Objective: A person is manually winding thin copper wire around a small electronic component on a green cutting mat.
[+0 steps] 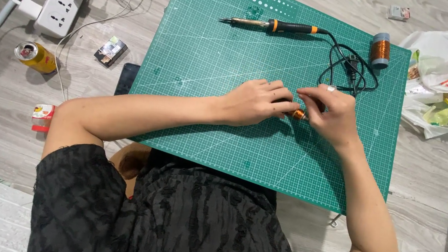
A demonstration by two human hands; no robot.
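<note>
A small copper wire coil (297, 114) sits between both hands, just above the middle of the green cutting mat (203, 61). The left hand (255, 101) has its grip closed on the coil's left end; the right hand (331, 113) pinches the other end, fingers curled. Copper turns already cover the coil; how much winding remains cannot be told. A soldering iron (273, 25) lies unused at the mat's far edge, near a copper wire spool (381, 49). A drink can (35, 56) lies well apart on the floor.
</note>
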